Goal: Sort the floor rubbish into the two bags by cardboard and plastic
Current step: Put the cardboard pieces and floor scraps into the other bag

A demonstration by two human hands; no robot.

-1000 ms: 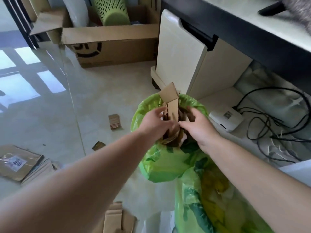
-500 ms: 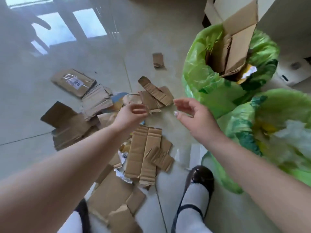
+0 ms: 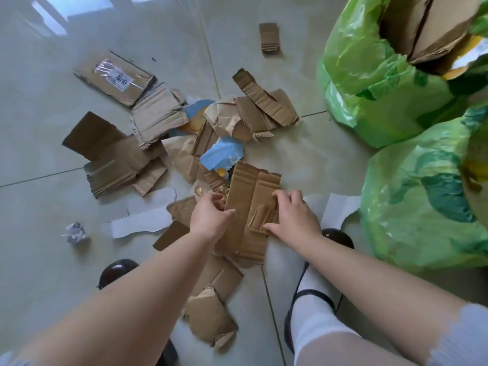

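Both hands, the left hand and right hand, curl onto opposite edges of a corrugated cardboard strip on the floor. The far green bag already holds cardboard; many scraps and blue wrapper pieces remain.

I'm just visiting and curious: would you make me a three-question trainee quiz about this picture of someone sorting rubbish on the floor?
1. True or false: the far green plastic bag already holds brown cardboard.
2. Which hands touch the flat brown corrugated cardboard strips? A) left hand only B) right hand only C) both
3. Fill in: the flattened cardboard box with the white label lies on the ____.

Key: 1 true; 2 C; 3 floor.
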